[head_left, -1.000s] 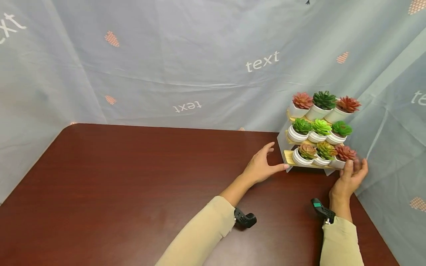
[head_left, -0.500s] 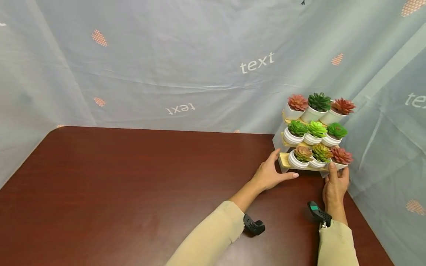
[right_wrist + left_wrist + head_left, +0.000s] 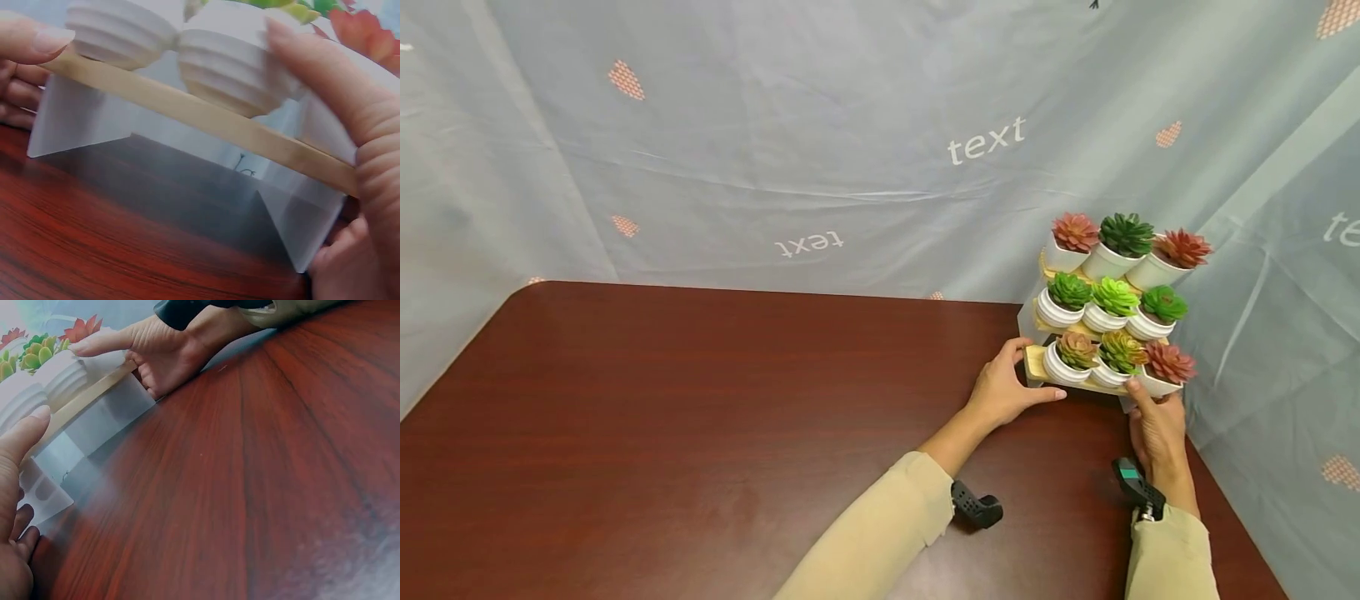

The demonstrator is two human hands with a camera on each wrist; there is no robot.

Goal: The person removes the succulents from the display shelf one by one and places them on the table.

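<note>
A three-tier plant stand point(image 3: 1036, 363), with pale wooden shelves and white side panels, bears several small artificial succulents point(image 3: 1114, 297) in white pots. My left hand point(image 3: 1000, 392) grips the left end of its lowest shelf, thumb in front and fingers behind the side panel. At the right end my right hand point(image 3: 1161, 429) holds the same shelf. In the right wrist view its thumb lies over a ribbed white pot point(image 3: 231, 59), and the fingers curl behind the side panel point(image 3: 306, 225). The left wrist view shows both hands around the lowest shelf point(image 3: 87, 400).
The stand is at the back right corner of a dark red-brown wooden table point(image 3: 737, 417). A grey-blue curtain point(image 3: 775, 150) with printed text and pink hearts hangs behind and to the right, close to the stand. A black device point(image 3: 976, 505) is strapped to each wrist.
My right hand has come in from the stand's right and taken hold of the lowest shelf. My left hand has closed on the left end. The stand has turned slightly, its front edge slanting more.
</note>
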